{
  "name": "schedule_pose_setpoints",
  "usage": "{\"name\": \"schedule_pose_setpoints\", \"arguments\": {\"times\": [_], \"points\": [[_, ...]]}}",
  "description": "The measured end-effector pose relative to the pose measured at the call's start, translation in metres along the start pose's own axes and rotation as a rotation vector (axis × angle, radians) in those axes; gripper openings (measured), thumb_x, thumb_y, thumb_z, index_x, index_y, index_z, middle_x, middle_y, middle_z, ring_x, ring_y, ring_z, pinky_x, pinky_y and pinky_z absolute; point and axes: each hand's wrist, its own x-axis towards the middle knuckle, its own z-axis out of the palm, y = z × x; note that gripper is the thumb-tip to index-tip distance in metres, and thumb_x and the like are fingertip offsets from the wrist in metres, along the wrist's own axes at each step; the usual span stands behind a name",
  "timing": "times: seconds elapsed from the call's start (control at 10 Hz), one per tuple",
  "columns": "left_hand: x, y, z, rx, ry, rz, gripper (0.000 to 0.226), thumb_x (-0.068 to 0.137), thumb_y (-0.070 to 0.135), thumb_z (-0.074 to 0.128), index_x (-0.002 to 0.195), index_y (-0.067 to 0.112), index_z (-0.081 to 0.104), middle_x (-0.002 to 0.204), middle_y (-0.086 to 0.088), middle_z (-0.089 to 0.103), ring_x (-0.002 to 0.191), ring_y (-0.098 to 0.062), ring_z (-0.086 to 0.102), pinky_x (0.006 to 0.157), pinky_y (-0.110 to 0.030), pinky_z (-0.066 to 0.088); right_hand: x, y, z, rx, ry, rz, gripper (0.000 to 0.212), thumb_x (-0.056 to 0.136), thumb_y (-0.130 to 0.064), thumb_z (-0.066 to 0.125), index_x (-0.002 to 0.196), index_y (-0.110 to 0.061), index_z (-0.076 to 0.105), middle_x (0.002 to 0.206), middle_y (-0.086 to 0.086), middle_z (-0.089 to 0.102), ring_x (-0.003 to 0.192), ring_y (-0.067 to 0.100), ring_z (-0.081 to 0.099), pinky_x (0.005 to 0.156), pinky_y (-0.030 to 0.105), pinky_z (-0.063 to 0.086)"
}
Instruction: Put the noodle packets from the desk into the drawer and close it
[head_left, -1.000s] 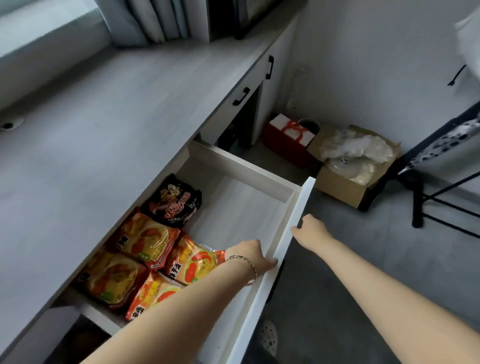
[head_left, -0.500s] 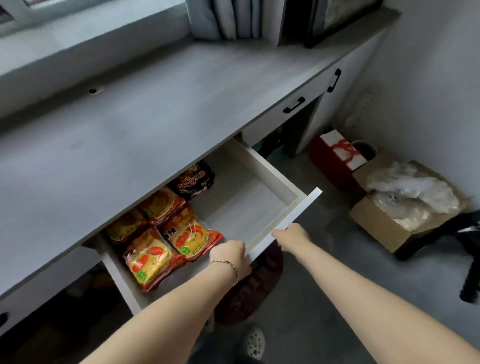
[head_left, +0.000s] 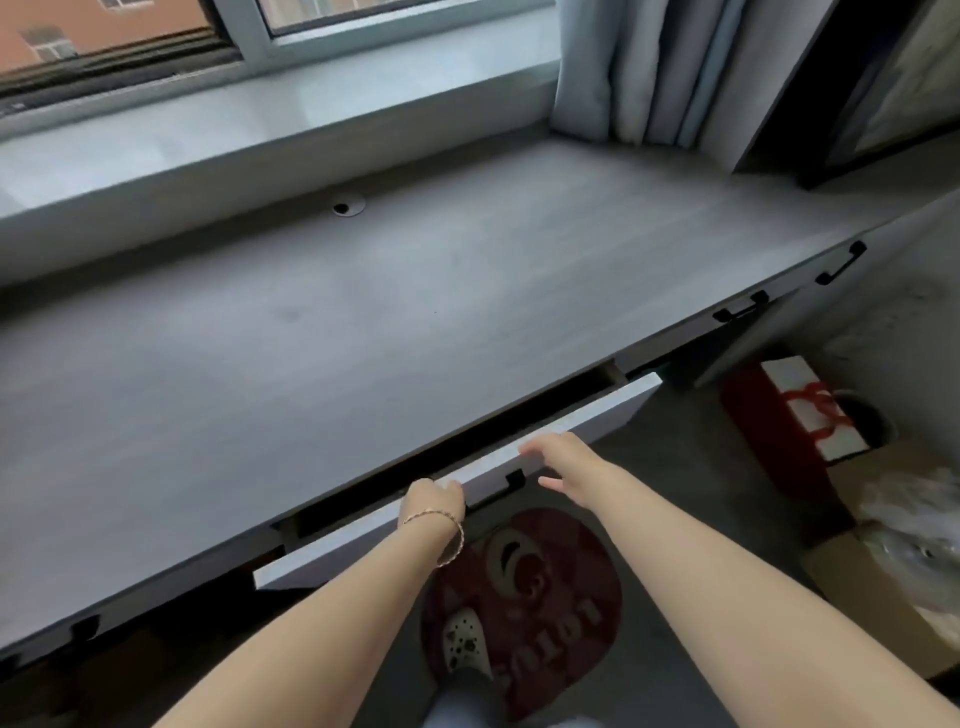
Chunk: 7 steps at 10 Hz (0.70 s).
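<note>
Drawer (head_left: 587, 415) almost shut under desk (head_left: 415, 312) edge.
Right hand (head_left: 563, 462) flat against front; left hand (head_left: 434, 501) on top rim, grip unclear.

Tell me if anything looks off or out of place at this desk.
Only the drawer front: it stands out from the desk edge with a dark gap behind it, not flush. The left hand and right hand touch it. Nothing looks spilled or damaged.
</note>
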Motion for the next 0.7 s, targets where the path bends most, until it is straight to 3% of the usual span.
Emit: {"name": "schedule_pose_setpoints", "arguments": {"times": [0.1,0.2,0.3,0.4,0.5,0.6,0.7], "points": [[0.009,0.020,-0.003,-0.810,-0.127,-0.284,0.035,0.095,0.011,0.047,0.128,-0.001,0.052,0.098,-0.012,0.061,0.082,-0.022,0.057,0.081,-0.034,0.044,0.019,-0.022,0.012,0.130,-0.010,0.023,0.060,0.083,-0.004,0.058,0.140,-0.005,0.039,0.154,0.009,0.030,0.141,0.024,0.029,0.103,0.037,0.040],[0.023,0.039,-0.011,-1.155,-0.169,-0.434,0.035,0.093,0.004,0.048,0.128,0.002,0.048,0.117,-0.013,0.053,0.108,-0.026,0.056,0.095,-0.036,0.046,0.037,-0.037,0.017,0.231,-0.010,0.051,0.058,0.083,0.000,0.057,0.138,-0.004,0.040,0.151,0.007,0.034,0.140,0.025,0.031,0.100,0.037,0.040],[0.033,0.048,-0.013,-1.254,-0.209,-0.505,0.007,0.088,0.003,0.052,0.091,0.001,0.058,0.105,-0.009,0.053,0.114,-0.024,0.054,0.085,-0.037,0.046,0.053,-0.041,0.014,0.293,-0.051,0.126,0.047,0.084,0.002,0.055,0.130,-0.004,0.047,0.142,0.010,0.043,0.135,0.026,0.038,0.096,0.036,0.040],[0.039,0.054,-0.008,-1.237,-0.222,-0.523,0.012,0.089,0.002,0.049,0.078,0.004,0.054,0.085,-0.006,0.056,0.101,-0.023,0.053,0.083,-0.038,0.045,0.062,-0.047,0.010,0.222,-0.118,0.213,0.010,0.085,0.001,0.052,0.086,-0.006,0.059,0.105,0.009,0.058,0.116,0.024,0.049,0.091,0.035,0.040],[0.035,0.061,-0.016,-0.963,-0.278,-0.543,0.009,0.091,0.010,0.050,0.091,0.005,0.057,0.106,-0.010,0.063,0.093,-0.024,0.058,0.068,-0.034,0.049,0.058,-0.059,0.003,0.048,-0.172,0.295,0.003,0.087,-0.010,0.055,0.086,-0.010,0.058,0.103,0.006,0.053,0.107,0.024,0.049,0.090,0.034,0.042],[0.027,0.073,-0.035,-0.603,-0.347,-0.483,0.023,0.094,0.022,0.044,0.080,0.006,0.055,0.080,-0.009,0.066,0.061,-0.019,0.058,0.051,-0.026,0.042,0.044,-0.083,-0.003,-0.384,-0.259,0.358,0.026,0.092,-0.026,0.050,0.115,-0.012,0.052,0.129,0.009,0.052,0.119,0.024,0.052,0.099,0.034,0.043],[0.014,0.093,-0.051,-0.417,-0.220,-0.311,0.029,0.095,0.018,0.040,0.068,0.010,0.048,0.055,-0.004,0.054,0.037,-0.014,0.046,0.041,-0.019,0.031,0.028,-0.118,-0.003,-0.686,-0.205,0.242,0.033,0.096,-0.028,0.042,0.118,-0.006,0.052,0.125,0.012,0.058,0.107,0.022,0.057,0.099,0.031,0.044]]}}
